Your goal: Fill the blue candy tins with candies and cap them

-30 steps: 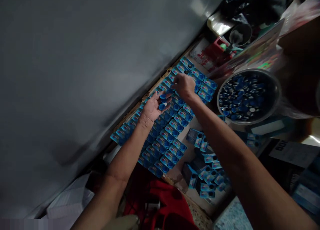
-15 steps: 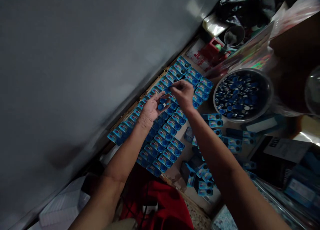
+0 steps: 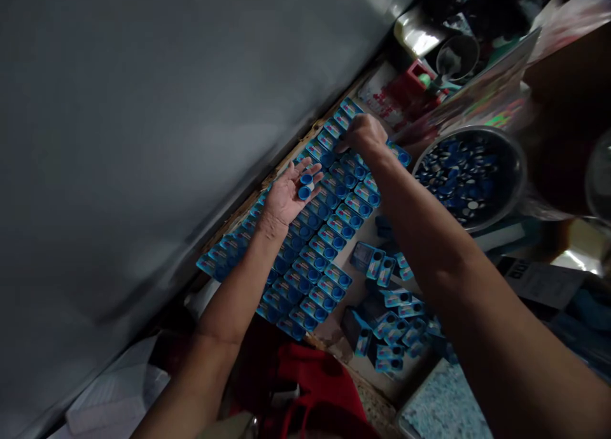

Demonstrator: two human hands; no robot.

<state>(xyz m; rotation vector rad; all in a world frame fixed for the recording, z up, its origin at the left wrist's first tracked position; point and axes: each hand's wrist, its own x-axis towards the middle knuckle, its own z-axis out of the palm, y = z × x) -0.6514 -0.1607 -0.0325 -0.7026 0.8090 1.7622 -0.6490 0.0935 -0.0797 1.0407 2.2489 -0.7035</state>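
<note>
My left hand [image 3: 286, 194] is palm up over the rows, fingers stretched out, with a couple of small round blue-and-white caps [image 3: 305, 186] resting on the fingers. My right hand [image 3: 365, 133] is beyond it, knuckles up, fingertips pinched together and pointing down at the far rows. What lies between those fingertips is hidden. Beneath both hands, small flat blue packs [image 3: 327, 242] with printed fronts lie in slanting rows, many with a blue disc at one end. Some packs at the far end show a dark round hole instead.
A clear round tub [image 3: 518, 172] full of blue and white caps stands on the right. Loose blue packs [image 3: 394, 331] lie piled beside the rows. A grey wall [image 3: 143, 108] borders the left. A red container [image 3: 413, 83] stands at the back; red cloth [image 3: 315, 382] is near me.
My right hand has moved away from my left hand, farther along the rows toward the back. My left hand has turned more palm up and its caps show more plainly. The view has shifted slightly.
</note>
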